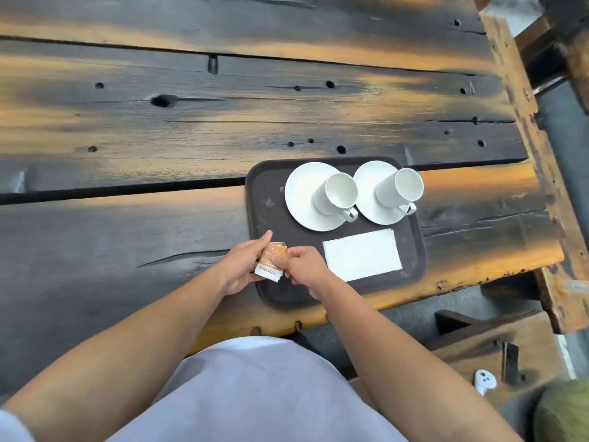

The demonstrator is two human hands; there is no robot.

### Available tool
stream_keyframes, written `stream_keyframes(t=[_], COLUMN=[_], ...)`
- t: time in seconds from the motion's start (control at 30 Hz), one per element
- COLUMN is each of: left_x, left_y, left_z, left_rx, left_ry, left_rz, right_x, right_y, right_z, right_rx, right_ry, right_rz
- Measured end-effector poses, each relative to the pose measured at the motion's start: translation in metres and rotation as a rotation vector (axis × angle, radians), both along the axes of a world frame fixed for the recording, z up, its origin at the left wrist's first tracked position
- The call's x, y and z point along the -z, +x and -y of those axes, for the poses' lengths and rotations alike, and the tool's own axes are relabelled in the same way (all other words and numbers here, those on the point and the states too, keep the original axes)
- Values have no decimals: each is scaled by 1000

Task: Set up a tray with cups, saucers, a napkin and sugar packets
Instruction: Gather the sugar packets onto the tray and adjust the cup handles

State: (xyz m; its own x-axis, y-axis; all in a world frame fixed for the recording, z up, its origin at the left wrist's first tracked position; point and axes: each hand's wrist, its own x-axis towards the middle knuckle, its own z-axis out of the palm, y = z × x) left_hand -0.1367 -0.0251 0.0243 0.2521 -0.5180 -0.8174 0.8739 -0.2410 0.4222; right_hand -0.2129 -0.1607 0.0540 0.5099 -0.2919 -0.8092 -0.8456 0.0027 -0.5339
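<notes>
A big wooden bench point(159, 122) fills most of the frame. Its boards are dark with orange patches and have small holes in them.

At the bottom middle is the person's pale shirt point(255, 393). Two bare arms reach up from it toward the middle of the frame.

A dark tray point(264, 193) with round corners lies on the bench, right of the middle, close to the near edge.

A white napkin point(361, 255) lies flat in the lower right part of the tray.

Two white saucers sit side by side along the top part of the tray, the left saucer point(301, 199) and the right saucer point(371, 186). Their edges are just beside each other.

A white cup stands upright on each one, the left cup point(338, 193) and the right cup point(401, 189). Both handles point to the lower right.

The two hands are together over the lower left corner of the tray. The left hand point(242, 269) and the right hand point(304, 266) both grip a small bunch of sugar packets point(271, 260). The packets are orange-brown with a white end. I cannot tell if they touch the tray.

A small white thing point(484, 381) with dark dots lies at the lower right, below the bench.
</notes>
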Motion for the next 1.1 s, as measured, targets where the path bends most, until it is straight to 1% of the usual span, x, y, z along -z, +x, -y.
stream_keyframes(t=[0.17, 0.3, 0.4, 0.63, 0.8, 0.93, 1.1], left_x=[2, 1, 2, 8, 13, 16, 18], left_y=[5, 4, 6, 15, 32, 47, 56], left_z=[7, 21, 30, 41, 51, 60, 72], left_rx=[-57, -134, -195, -279, -267, -162, -109], left_ry=[-18, 98, 177, 384, 478, 626, 694], left_rz=[61, 153, 225, 322, 420, 516, 518], right_x=[6, 14, 23, 35, 39, 41, 39], right_y=[6, 19, 32, 69, 98, 116, 128], right_z=[17, 30, 38, 51, 59, 66, 71], right_rx=[29, -25, -174, -525, -642, -638, -678], right_ry=[-83, -145, -234, -241, -245, -278, -313], right_rz=[21, 14, 32, 73, 111, 94, 26])
